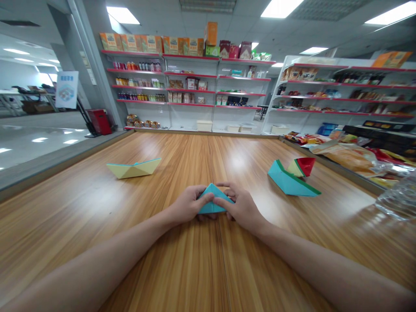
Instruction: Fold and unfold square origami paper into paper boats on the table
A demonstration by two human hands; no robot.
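Between my two hands is a folded piece of blue paper, its peak pointing up and away from me. My left hand grips its left side, with the thumb pressed on the front face near the middle. From the right, my right hand holds the other side, its thumb meeting the left one. The remaining fingers are partly hidden behind and under the paper. A yellow paper boat with a blue edge sits farther off to the left. To the right lies a blue paper boat with a green edge.
Touching or just behind the blue boat is a yellow, green and red folded paper. A clear plastic container stands at the right edge, near bagged snacks. Stocked shelves rise beyond the wooden table.
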